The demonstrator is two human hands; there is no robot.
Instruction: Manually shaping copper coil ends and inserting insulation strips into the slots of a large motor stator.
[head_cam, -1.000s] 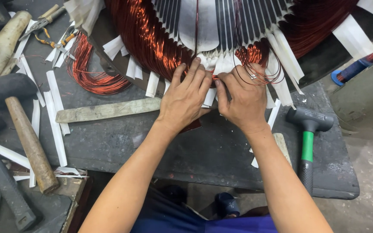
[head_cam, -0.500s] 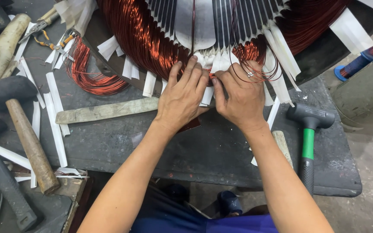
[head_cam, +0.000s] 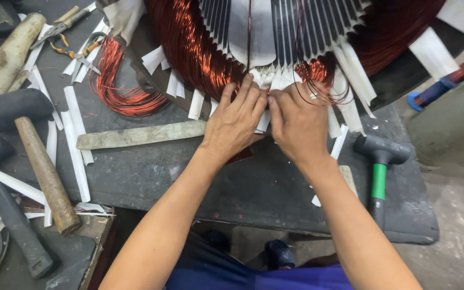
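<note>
Looming above our grip is the big motor stator point(head_cam: 275, 32), its steel slots fanned out and thick copper windings point(head_cam: 189, 48) wrapped around the rim. Under our wrists lies the dark workbench point(head_cam: 243, 188).

Both hands meet at the stator's lower edge. Our left hand point(head_cam: 234, 126) lies flat with fingers spread, pressing on the white insulation strips point(head_cam: 267, 80) where they poke out of the slots. Our right hand point(head_cam: 299, 126) is touching it thumb to thumb, fingers curled into the loose copper wire loops point(head_cam: 323, 80); whether it actually pinches a wire, we cannot tell.

Left of the grip lies a pale wooden stick point(head_cam: 140, 134), and further left a rubber mallet point(head_cam: 22, 145) with a wooden handle. Right of the grip rests a smaller green-handled mallet point(head_cam: 379, 166). Up and to the left sits a loose copper coil point(head_cam: 119, 86).
</note>
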